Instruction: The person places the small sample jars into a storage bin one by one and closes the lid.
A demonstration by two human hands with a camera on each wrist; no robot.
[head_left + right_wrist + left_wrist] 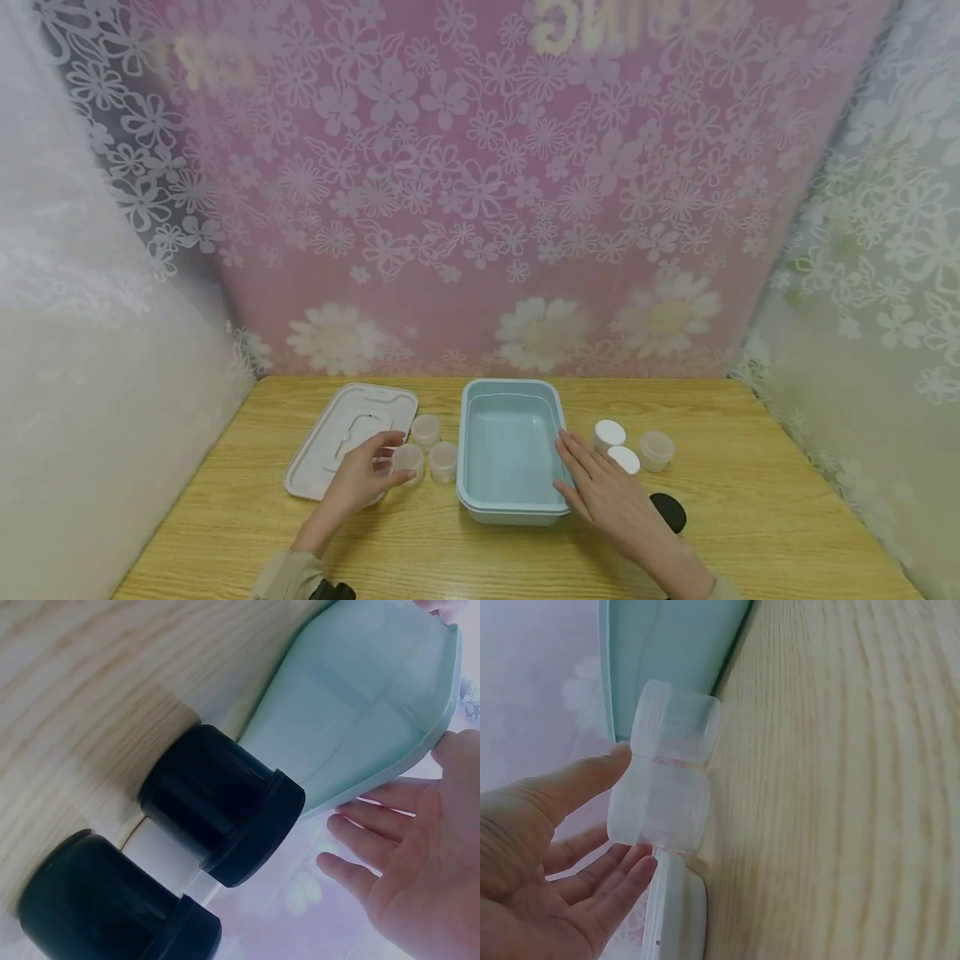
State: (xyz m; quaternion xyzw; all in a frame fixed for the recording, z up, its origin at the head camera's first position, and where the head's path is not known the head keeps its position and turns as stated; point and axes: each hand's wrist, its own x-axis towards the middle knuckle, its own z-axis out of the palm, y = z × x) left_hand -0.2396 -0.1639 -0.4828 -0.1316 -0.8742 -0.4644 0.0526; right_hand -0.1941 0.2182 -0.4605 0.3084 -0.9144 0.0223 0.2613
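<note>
Both our hands work the wooden table: left hand [365, 479] pinching a small frosted plastic jar [408, 461] beside the white lid, right hand [611, 492] flat, fingers straight, against the pale-blue plastic tub [510, 504]; lifting the jar over the tub's rim looks next.

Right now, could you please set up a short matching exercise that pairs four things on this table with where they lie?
Things:
1. pale blue tub
2. white lid
3. black jar
4. frosted jar

Places:
A. at the fingertips of the left hand
B. flat on the table, left of the tub
C. just right of the right hand
D. middle of the table, the right hand's fingers against its right rim

Pairs: 1-D, 2-B, 3-C, 4-A
</note>
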